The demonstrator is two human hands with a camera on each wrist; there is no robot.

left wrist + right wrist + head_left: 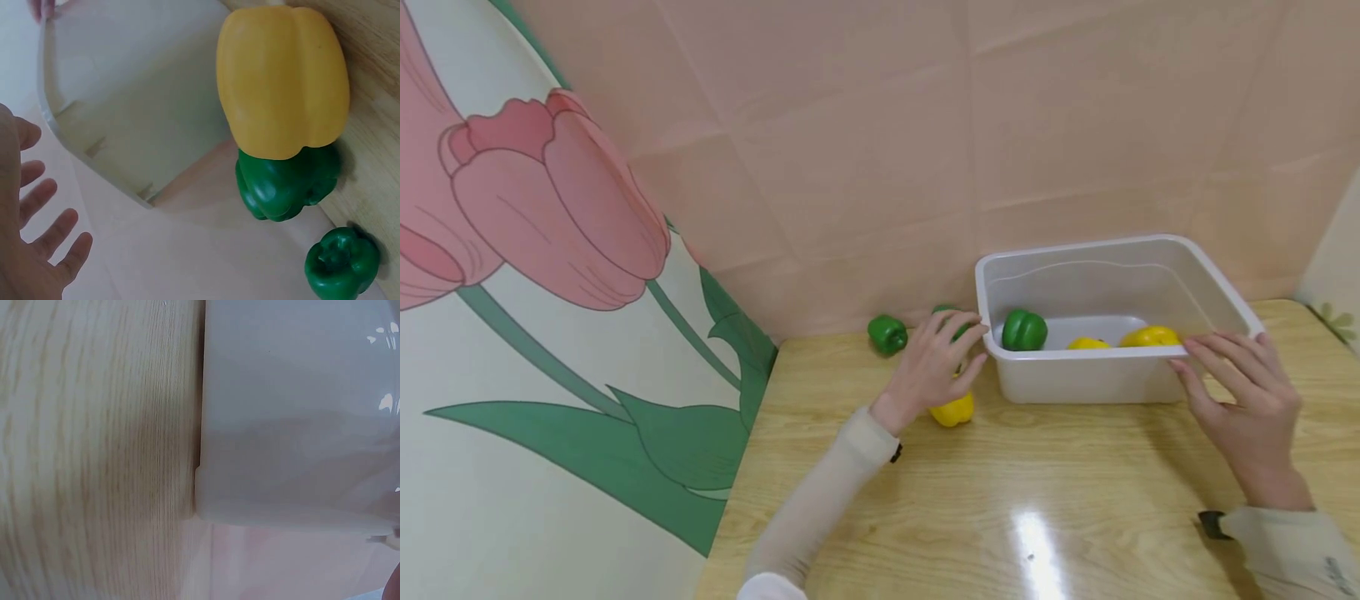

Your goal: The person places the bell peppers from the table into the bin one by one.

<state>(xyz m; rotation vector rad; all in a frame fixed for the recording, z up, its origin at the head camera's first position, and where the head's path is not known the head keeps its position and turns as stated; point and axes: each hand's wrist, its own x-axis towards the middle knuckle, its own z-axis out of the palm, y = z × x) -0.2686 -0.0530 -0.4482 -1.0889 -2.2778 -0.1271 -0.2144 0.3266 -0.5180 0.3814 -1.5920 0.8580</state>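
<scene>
I am noting the left hand [936, 362] hovering, grip released, over the green pepper [957, 323] left of the tub [1078, 354]; right hand [1243, 400] is steadying its rim, fingers straight. Next move, I judge: closing round that pepper.

A glossy light-wood table [1075, 517] meets a pink tiled wall [925, 125] and a tulip mural [535, 208] at left.

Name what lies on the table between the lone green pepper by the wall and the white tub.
Head view: the left hand, spread over a second green pepper.
</scene>
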